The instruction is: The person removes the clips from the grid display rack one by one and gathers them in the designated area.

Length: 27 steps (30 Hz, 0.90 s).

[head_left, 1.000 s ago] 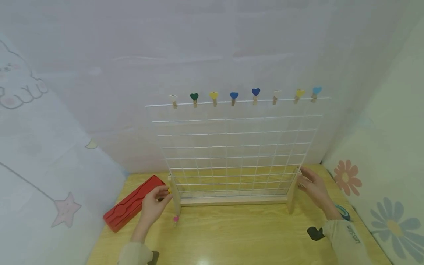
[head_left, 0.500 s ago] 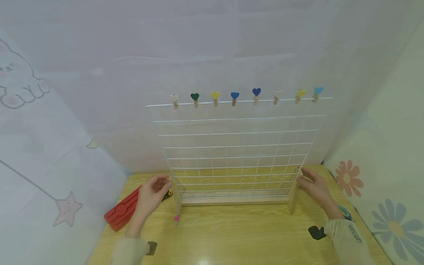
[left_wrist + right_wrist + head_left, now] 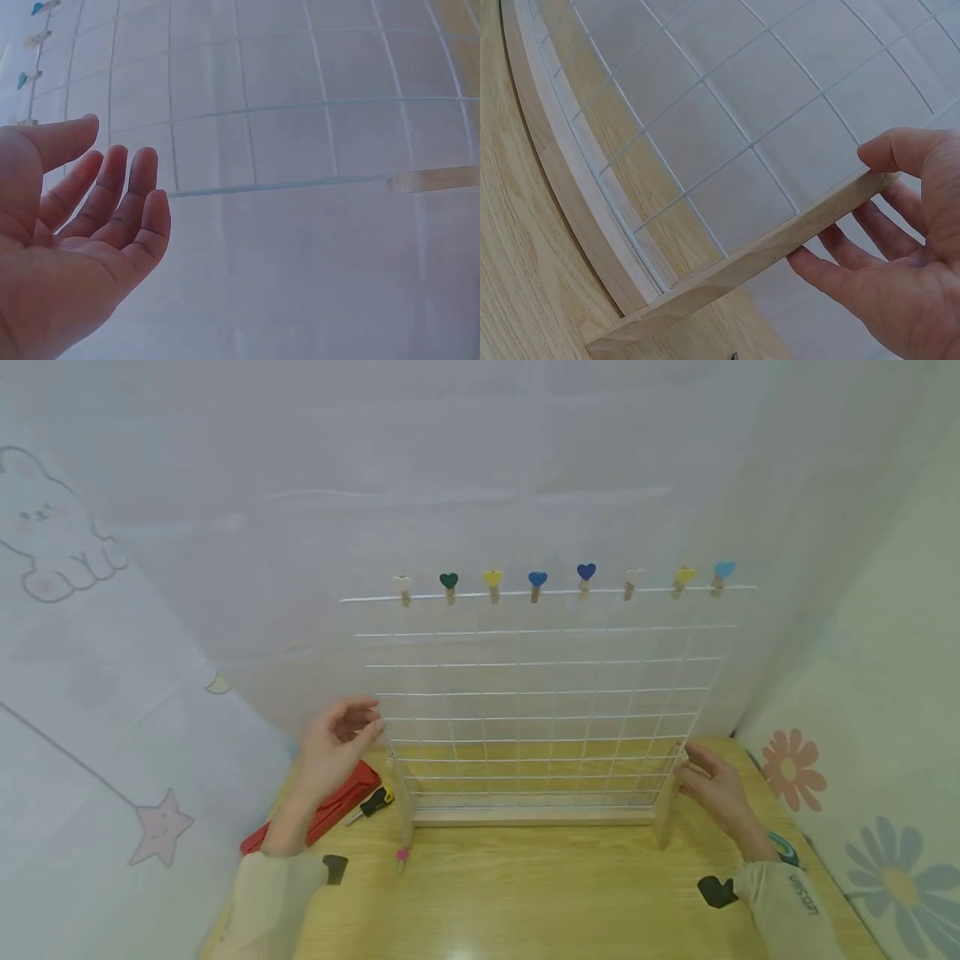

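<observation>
A white wire grid [image 3: 517,693] stands upright in a wooden stand [image 3: 532,816]. Heart-topped clothespins, among them a dark green one [image 3: 448,582] and a dark blue one [image 3: 586,574], line its top wire. My left hand [image 3: 337,747] is beside the grid's left edge, above the left wooden post; in the left wrist view its fingers are loosely bent around nothing. My right hand [image 3: 907,247] grips the upper end of the right wooden post [image 3: 727,270], thumb on one side and fingers on the other.
Left of the stand lie a red tray [image 3: 345,800], partly covered by my left arm, and a black-and-yellow screwdriver [image 3: 375,802]. A pink heart clothespin [image 3: 402,856] lies near the left post's foot. A teal ring-shaped item [image 3: 782,846] is by my right forearm.
My left hand has risen from beside the left post to the grid's edge, uncovering the screwdriver. My right hand stays on the right post.
</observation>
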### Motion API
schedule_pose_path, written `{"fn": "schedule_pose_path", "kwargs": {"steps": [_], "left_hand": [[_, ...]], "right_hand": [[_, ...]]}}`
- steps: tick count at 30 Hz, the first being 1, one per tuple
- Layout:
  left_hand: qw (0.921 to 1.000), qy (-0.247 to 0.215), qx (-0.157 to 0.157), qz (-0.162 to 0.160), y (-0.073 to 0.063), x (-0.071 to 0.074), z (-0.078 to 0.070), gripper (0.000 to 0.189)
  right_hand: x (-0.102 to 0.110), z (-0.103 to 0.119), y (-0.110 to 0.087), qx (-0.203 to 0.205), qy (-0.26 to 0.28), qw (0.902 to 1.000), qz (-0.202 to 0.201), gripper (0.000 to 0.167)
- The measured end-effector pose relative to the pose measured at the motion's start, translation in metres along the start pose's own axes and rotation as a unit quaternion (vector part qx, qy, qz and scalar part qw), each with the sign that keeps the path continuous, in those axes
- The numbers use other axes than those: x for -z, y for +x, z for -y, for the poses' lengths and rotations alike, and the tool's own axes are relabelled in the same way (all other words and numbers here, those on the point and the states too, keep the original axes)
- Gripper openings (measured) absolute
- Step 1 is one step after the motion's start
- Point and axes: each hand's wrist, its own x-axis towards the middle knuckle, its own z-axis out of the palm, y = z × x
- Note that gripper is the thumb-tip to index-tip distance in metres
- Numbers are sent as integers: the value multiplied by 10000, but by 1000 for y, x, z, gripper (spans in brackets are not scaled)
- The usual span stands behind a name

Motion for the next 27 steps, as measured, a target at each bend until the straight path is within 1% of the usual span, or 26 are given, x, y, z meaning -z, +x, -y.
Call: {"fn": "schedule_pose_path", "kwargs": {"steps": [4, 7, 10, 15, 18, 20, 23, 27], "left_hand": [[9998, 20, -87, -154, 15, 7, -15, 28], [9992, 142, -269, -248, 27, 11, -27, 30], [9983, 209, -453, -301, 38, 14, -43, 31], [9946, 396, -874, -397, 57, 17, -72, 29], [9904, 584, -1157, -481, 67, 19, -87, 28], [9881, 705, -1264, -530, 75, 19, -95, 28], [9871, 775, -1281, -572, 87, 20, -103, 26], [9892, 782, -1112, -554, 99, 22, -108, 24]], "right_hand": [[-1, 2, -1, -64, 47, 10000, 5, 68], [-1, 2, -1, -67, 89, 9999, 12, 67], [-1, 1, 0, -26, 107, 9999, 16, 66], [0, -1, 0, 84, 104, 9999, 24, 65], [0, -2, 0, 117, 116, 9999, 23, 67], [0, -2, 0, 121, 99, 9999, 13, 67], [0, -2, 0, 107, 49, 9999, -13, 66], [0, -2, 1, 58, -12, 10000, -53, 65]]}}
